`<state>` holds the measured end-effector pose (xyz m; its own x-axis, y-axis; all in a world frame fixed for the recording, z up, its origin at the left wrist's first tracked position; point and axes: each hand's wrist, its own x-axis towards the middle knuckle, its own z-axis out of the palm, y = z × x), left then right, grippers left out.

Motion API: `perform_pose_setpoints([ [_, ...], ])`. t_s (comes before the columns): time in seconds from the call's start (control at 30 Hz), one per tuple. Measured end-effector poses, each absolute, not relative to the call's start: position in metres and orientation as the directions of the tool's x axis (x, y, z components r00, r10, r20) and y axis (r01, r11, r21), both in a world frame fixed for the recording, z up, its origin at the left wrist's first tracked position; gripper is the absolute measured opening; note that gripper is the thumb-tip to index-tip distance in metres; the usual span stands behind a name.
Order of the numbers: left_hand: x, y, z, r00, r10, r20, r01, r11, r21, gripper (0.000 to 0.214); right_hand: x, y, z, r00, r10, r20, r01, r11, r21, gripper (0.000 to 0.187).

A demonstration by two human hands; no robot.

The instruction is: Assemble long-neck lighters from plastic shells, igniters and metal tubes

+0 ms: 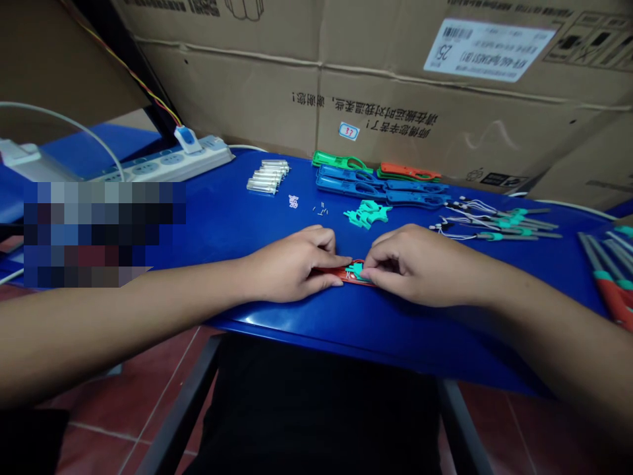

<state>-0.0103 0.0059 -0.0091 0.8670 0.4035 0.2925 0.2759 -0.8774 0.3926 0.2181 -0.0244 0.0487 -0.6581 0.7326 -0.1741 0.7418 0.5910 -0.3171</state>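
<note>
While both hands meet near the front edge of the blue table point(222, 218), the left hand point(289, 264) closes on the end of a red plastic handle point(333, 270), and the right hand point(415, 264) pinches a small teal piece point(356, 270) lying on it. Blue handles point(380, 187) and loose teal parts point(366, 213) lie farther back.

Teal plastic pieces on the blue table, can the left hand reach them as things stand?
Probably yes. The teal plastic pieces lie just beyond the left hand on the blue table, with nothing standing between them, though that hand would likely have to release the red plastic piece first.
</note>
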Motion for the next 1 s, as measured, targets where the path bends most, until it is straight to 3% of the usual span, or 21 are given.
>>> perform_pose_setpoints([
  [0.23,-0.010,0.006,-0.010,0.868,0.408,0.283,0.288,-0.878,0.382,0.035,0.223,-0.024,0.041,-0.694,0.706,-0.138,0.704,0.627,-0.333,0.021],
  [0.5,-0.011,0.006,-0.010,0.869,0.407,0.280,0.288,-0.878,0.383,0.035,0.223,-0.033,0.036,-0.700,0.704,-0.118,0.712,0.675,-0.194,0.032],
  [0.73,-0.011,0.007,-0.011,0.870,0.395,0.296,0.273,-0.884,0.380,0.036,0.221,-0.037,0.039,-0.679,0.722,-0.135,0.730,0.642,-0.237,0.016],
  [1.0,-0.010,0.006,-0.010,0.869,0.404,0.286,0.281,-0.878,0.386,0.035,0.219,-0.047,0.034,-0.687,0.722,-0.088,0.726,0.687,-0.026,0.024],
])
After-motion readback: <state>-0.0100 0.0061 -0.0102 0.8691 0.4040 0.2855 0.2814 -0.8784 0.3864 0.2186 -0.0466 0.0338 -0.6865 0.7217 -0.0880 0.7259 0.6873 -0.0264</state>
